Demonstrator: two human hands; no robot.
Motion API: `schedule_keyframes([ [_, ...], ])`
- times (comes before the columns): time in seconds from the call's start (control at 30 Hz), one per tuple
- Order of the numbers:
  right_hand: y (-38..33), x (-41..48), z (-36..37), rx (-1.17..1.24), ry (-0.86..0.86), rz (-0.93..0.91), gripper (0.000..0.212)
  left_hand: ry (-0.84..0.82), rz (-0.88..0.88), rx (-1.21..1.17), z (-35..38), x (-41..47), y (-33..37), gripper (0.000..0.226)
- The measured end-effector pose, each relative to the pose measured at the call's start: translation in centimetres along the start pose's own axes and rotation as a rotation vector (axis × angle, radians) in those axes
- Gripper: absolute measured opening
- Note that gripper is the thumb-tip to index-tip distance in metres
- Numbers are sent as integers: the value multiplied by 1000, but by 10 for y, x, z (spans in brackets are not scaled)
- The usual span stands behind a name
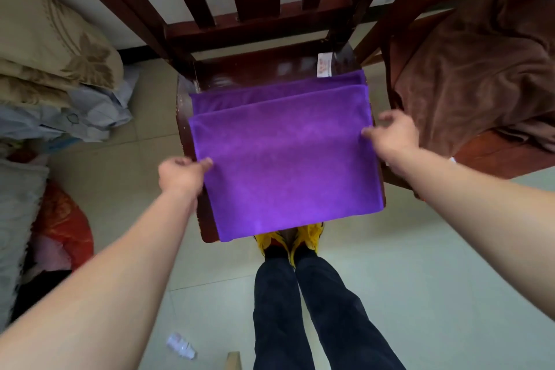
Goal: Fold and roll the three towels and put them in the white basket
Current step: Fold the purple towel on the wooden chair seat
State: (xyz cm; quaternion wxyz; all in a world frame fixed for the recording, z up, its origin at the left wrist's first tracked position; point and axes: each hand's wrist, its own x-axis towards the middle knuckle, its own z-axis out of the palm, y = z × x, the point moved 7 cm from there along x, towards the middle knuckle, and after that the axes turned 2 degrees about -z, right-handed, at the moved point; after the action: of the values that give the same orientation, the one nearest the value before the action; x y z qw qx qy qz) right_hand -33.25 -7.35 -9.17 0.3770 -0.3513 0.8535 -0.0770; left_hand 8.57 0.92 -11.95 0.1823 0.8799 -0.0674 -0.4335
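A purple towel lies folded over itself on the seat of a dark wooden chair, its upper layer stopping short of the far edge, where a white label shows. My left hand pinches the towel's left edge between thumb and fingers. My right hand pinches the right edge. A brown towel lies crumpled on a second chair at the right. The white basket is not in view.
The chair's slatted back rises beyond the seat. Folded beige bedding and pale cloths are piled at the left, with a red cushion below them. My legs and yellow shoes stand at the seat's front edge on a tiled floor.
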Motion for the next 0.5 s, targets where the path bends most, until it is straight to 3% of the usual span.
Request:
schedule_keyframes([
  [0.13, 85, -42, 10, -105, -77, 160, 50, -78, -120, 234, 12, -35, -103, 45],
  [0.23, 129, -64, 17, -94, -84, 237, 51, -54, -140, 302, 15, -50, -141, 47],
  [0.4, 128, -63, 3, -12, 34, 135, 31, -52, -24, 260, 6, -47, -123, 49],
  [0.5, 93, -53, -15, 115, 99, -8, 21, -136, 52, 107, -7, -54, -81, 31],
])
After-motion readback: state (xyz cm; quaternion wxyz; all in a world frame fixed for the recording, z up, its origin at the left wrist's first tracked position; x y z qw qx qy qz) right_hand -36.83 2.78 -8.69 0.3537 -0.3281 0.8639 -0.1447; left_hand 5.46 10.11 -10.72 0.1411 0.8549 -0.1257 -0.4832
